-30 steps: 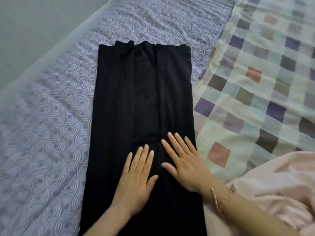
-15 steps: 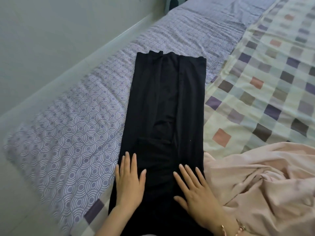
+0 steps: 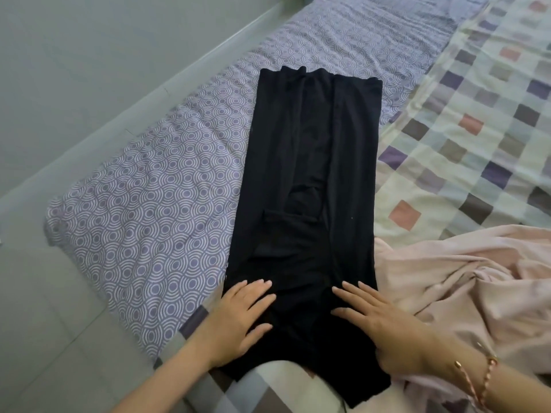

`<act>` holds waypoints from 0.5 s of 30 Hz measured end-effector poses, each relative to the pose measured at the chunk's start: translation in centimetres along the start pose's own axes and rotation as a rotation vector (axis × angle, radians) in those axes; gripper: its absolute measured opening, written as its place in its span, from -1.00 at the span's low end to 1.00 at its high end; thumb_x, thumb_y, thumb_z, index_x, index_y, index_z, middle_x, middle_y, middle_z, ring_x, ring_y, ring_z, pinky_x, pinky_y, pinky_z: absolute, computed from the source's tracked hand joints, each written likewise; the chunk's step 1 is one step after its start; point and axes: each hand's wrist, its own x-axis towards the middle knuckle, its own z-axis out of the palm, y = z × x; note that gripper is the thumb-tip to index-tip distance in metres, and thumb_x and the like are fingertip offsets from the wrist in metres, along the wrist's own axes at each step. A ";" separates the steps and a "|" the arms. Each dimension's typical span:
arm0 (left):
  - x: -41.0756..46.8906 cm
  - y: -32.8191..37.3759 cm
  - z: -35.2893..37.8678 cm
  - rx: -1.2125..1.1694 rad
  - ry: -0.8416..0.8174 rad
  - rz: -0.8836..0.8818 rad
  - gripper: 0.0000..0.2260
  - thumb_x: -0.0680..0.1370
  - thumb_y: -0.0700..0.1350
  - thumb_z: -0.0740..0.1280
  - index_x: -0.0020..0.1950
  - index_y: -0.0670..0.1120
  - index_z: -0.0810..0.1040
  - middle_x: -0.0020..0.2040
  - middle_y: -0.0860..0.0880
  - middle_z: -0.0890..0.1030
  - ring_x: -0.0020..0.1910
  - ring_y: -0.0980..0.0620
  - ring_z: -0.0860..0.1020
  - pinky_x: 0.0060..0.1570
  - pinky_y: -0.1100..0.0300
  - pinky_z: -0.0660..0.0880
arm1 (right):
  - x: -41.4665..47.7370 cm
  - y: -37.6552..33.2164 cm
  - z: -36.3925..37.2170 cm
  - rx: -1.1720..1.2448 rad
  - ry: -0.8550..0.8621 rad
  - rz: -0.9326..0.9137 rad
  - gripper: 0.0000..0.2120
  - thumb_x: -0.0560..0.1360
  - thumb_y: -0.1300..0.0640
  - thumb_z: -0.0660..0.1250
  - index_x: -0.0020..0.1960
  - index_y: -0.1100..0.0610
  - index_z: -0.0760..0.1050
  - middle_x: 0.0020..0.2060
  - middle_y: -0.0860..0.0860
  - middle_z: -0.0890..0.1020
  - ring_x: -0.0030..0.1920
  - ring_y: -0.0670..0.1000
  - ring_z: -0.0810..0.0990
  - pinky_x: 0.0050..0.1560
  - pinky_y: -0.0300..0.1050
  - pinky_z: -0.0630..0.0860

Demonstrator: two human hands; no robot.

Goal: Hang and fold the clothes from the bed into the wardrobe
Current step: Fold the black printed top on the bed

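Observation:
A long black garment [image 3: 310, 162] lies flat on the bed, folded lengthwise into a narrow strip that runs away from me. My left hand [image 3: 238, 318] rests flat on its near left part, fingers straight and spread. My right hand [image 3: 378, 320] lies flat on its near right part, fingers straight, a bracelet on the wrist. Neither hand grips the cloth. The garment's near end hangs over the bed's front edge.
The bed has a purple circle-patterned sheet [image 3: 155, 222] on the left and a checked blanket [image 3: 465, 126] on the right. A crumpled pale pink garment [image 3: 465, 287] lies right of the black one. A grey wall [image 3: 74, 70] borders the bed's left side.
Both hands have slid down the black garment toward its near end and moved apart. The view has pulled back, showing more of the bed and the pink garment.

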 end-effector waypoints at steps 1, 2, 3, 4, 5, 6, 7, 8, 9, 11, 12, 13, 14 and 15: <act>-0.2 -0.3 0.0 0.012 -0.074 0.016 -0.54 0.62 0.17 -0.02 0.38 -0.05 0.36 0.40 -0.04 0.39 0.40 0.05 0.29 0.36 0.11 0.18 | -0.3 0.2 0.0 -0.023 -0.065 0.017 -0.23 0.34 0.15 0.21 0.52 -0.04 0.06 0.45 -0.11 -0.23 0.46 -0.07 -0.37 0.38 -0.22 -0.49; -0.3 -0.7 -0.1 0.032 -0.118 0.027 -0.52 0.62 0.19 -0.04 0.41 -0.04 0.32 0.43 -0.03 0.36 0.42 0.05 0.28 0.37 0.12 0.16 | -0.3 0.5 -0.1 -0.050 -0.065 0.015 -0.21 0.33 0.12 0.27 0.51 -0.04 0.07 0.47 -0.08 -0.20 0.48 -0.05 -0.31 0.40 -0.19 -0.46; -0.3 -1.0 -0.3 0.031 -0.145 0.040 -0.52 0.62 0.18 -0.04 0.42 -0.05 0.30 0.43 -0.03 0.35 0.42 0.05 0.29 0.38 0.12 0.15 | -0.4 0.7 -0.2 -0.099 -0.059 -0.008 -0.19 0.27 0.06 0.33 0.49 -0.03 0.16 0.51 -0.01 -0.05 0.51 0.00 -0.14 0.45 -0.13 -0.36; -0.3 -1.3 -0.5 0.022 -0.145 0.062 -0.54 0.63 0.14 -0.05 0.42 -0.06 0.30 0.42 -0.04 0.37 0.40 0.03 0.33 0.39 0.12 0.14 | -0.5 0.5 -0.3 -0.144 -0.126 0.005 -0.18 0.18 -0.02 0.38 0.43 -0.02 0.28 0.49 0.06 0.16 0.50 0.04 0.08 0.46 -0.05 -0.20; -0.1 -1.7 -0.9 0.011 -0.114 0.094 -0.59 0.65 0.06 -0.06 0.40 -0.09 0.32 0.39 -0.07 0.41 0.37 0.01 0.38 0.40 0.12 0.14 | -0.5 0.7 -0.2 -0.181 -0.140 0.008 -0.17 0.09 -0.08 0.39 0.37 -0.02 0.37 0.43 0.08 0.33 0.45 0.06 0.25 0.42 0.01 -0.06; -0.1 -2.2 -1.2 0.004 -0.068 0.129 -0.64 0.65 -0.05 -0.06 0.38 -0.11 0.33 0.35 -0.09 0.46 0.33 -0.02 0.43 0.40 0.12 0.16 | -0.6 0.9 0.2 -0.180 -0.124 -0.011 -0.18 0.05 -0.10 0.38 0.33 -0.03 0.41 0.38 0.08 0.41 0.40 0.07 0.34 0.40 0.03 0.03; -0.1 -2.7 -1.5 0.012 -0.032 0.156 -0.66 0.63 -0.15 -0.04 0.36 -0.12 0.34 0.32 -0.12 0.49 0.29 -0.04 0.46 0.41 0.11 0.16 | -0.7 1.0 0.5 -0.153 -0.130 -0.024 -0.20 0.06 -0.10 0.35 0.32 -0.03 0.42 0.36 0.08 0.44 0.38 0.08 0.37 0.42 0.03 0.09; -0.3 -3.4 -1.7 0.038 -0.020 0.172 -0.64 0.59 -0.22 -0.01 0.37 -0.13 0.33 0.31 -0.13 0.50 0.28 -0.06 0.47 0.41 0.10 0.15 | -0.8 0.9 0.5 -0.137 -0.122 -0.026 -0.24 0.08 -0.09 0.30 0.30 -0.04 0.44 0.34 0.07 0.46 0.37 0.08 0.40 0.44 0.05 0.16; -0.6 -4.0 -1.9 0.073 -0.041 0.183 -0.58 0.54 -0.26 0.03 0.40 -0.12 0.30 0.32 -0.14 0.48 0.30 -0.07 0.45 0.42 0.09 0.13 | -0.9 0.7 0.3 -0.130 -0.117 -0.019 -0.30 0.12 -0.08 0.23 0.28 -0.06 0.47 0.31 0.06 0.49 0.34 0.07 0.43 0.42 0.05 0.24; -1.2 -5.1 -2.3 0.152 -0.148 0.204 -0.37 0.38 -0.29 0.10 0.48 -0.10 0.19 0.42 -0.12 0.36 0.39 -0.06 0.34 0.42 0.06 0.08 | -0.8 0.5 0.3 -0.161 -0.034 -0.004 -0.41 0.22 -0.07 0.12 0.22 -0.10 0.54 0.27 0.03 0.54 0.31 0.03 0.47 0.33 0.07 0.30; -1.4 -5.5 -2.4 0.183 -0.199 0.207 -0.29 0.32 -0.25 0.12 0.50 -0.09 0.14 0.46 -0.11 0.28 0.43 -0.05 0.27 0.42 0.06 0.07 | -0.7 0.1 0.0 -0.153 -0.010 0.012 -0.46 0.29 -0.06 0.08 0.22 -0.11 0.54 0.29 0.00 0.51 0.34 -0.01 0.43 0.37 0.08 0.24; -1.4 -5.6 -2.6 0.189 -0.234 0.204 -0.26 0.31 -0.21 0.13 0.52 -0.08 0.11 0.49 -0.09 0.23 0.46 -0.03 0.21 0.42 0.04 0.06 | -0.6 0.0 0.0 -0.077 0.002 0.023 -0.48 0.37 -0.06 0.01 0.25 -0.10 0.52 0.34 -0.06 0.45 0.40 -0.09 0.32 0.44 0.02 0.10; -1.4 -5.7 -2.7 0.177 -0.252 0.199 -0.26 0.32 -0.16 0.14 0.53 -0.08 0.10 0.50 -0.08 0.20 0.48 -0.02 0.18 0.42 0.02 0.05 | -0.3 -0.2 0.0 0.061 0.055 0.044 -0.47 0.45 -0.07 -0.06 0.31 -0.06 0.48 0.37 -0.15 0.36 0.43 -0.18 0.18 0.49 -0.09 -0.07; -1.3 -5.7 -2.7 0.160 -0.263 0.201 -0.27 0.34 -0.12 0.16 0.53 -0.08 0.11 0.50 -0.08 0.19 0.49 -0.01 0.16 0.43 0.00 0.04 | -0.1 -0.3 0.0 0.262 0.061 0.117 -0.49 0.52 -0.05 -0.08 0.32 0.00 0.46 0.34 -0.21 0.35 0.42 -0.23 0.13 0.49 -0.19 -0.12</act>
